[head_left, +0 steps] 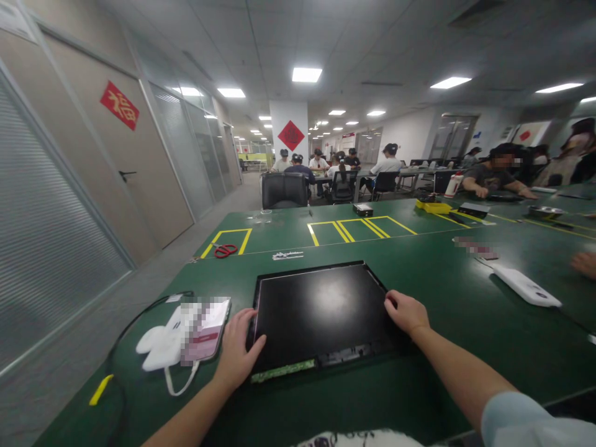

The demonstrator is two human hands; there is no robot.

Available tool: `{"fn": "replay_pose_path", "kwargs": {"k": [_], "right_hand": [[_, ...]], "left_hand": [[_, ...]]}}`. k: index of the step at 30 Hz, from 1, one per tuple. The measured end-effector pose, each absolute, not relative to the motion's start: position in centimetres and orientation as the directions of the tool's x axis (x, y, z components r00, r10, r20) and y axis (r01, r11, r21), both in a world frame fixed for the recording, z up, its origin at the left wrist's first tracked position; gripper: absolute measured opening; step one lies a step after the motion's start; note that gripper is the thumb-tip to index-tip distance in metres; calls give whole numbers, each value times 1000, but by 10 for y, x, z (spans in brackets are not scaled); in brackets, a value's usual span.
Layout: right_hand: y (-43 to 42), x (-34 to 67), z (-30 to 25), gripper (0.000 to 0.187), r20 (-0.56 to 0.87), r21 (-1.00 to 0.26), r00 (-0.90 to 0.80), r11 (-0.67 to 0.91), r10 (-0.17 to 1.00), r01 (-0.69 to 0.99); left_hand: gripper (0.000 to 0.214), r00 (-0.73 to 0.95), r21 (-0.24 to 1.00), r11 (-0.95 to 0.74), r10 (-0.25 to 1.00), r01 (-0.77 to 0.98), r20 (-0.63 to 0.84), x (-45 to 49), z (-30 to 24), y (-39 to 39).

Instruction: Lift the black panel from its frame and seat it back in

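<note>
A black LCD screen panel (307, 310) lies in front of me, with a strip of green circuit board (284, 371) bared along its near edge. My left hand (239, 344) holds the panel's left edge, thumb over the near corner and fingers along the side. On the opposite side, my right hand (406, 311) grips the right edge with its fingers curled; the fingertips are partly hidden. Left of the panel are a phone (215, 323) and a white power bank (162, 351) with a white cable.
Beyond the panel on the green table (186, 410) lie red-handled scissors (226, 250), a caliper-like tool (287, 255) and yellow tape outlines (344, 231). To the right is a white device (526, 285) with a cable. A co-worker (498, 177) sits at the far right; another person's hand (584, 264) shows nearer.
</note>
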State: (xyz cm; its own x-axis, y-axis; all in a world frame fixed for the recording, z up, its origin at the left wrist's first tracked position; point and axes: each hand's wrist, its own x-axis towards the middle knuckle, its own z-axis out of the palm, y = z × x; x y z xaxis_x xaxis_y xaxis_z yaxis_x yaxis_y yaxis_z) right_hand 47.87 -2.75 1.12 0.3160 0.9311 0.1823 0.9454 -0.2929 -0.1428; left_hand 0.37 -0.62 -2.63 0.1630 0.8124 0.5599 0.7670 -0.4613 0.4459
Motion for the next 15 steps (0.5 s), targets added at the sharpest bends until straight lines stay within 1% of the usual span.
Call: {"fn": "replay_pose_path", "kwargs": {"k": [3, 5, 7, 9, 10, 12, 14, 15], "right_hand": [[-21, 468, 13, 33, 222, -112, 243, -223, 944, 968], [-15, 455, 16, 32, 249, -78, 153, -137, 956, 987], [-8, 437, 18, 32, 269, -31, 27, -20, 963, 999], [-2, 416, 22, 31, 270, 26, -137, 135, 953, 991], [1, 404, 24, 30, 262, 55, -228, 221, 938, 974], [6, 380, 29, 27, 230, 113, -418, 402, 879, 909], [12, 357, 34, 27, 189, 164, -591, 568, 784, 807], [15, 347, 36, 30, 171, 185, -662, 636, 730, 749]], "left_hand": [[44, 167, 421, -459, 806, 782, 568, 10, -21, -10], [45, 168, 400, -454, 801, 796, 575, 18, -14, -12], [47, 182, 370, -461, 789, 807, 586, 29, -5, -12], [54, 215, 329, -487, 766, 809, 606, 41, 9, -8], [57, 245, 291, -511, 743, 809, 623, 47, 17, -5], [65, 449, 67, -627, 625, 776, 638, 59, 34, 5], [72, 596, -28, -722, 548, 691, 587, 70, 50, 17], [75, 661, -65, -764, 508, 642, 551, 76, 58, 23]]}}
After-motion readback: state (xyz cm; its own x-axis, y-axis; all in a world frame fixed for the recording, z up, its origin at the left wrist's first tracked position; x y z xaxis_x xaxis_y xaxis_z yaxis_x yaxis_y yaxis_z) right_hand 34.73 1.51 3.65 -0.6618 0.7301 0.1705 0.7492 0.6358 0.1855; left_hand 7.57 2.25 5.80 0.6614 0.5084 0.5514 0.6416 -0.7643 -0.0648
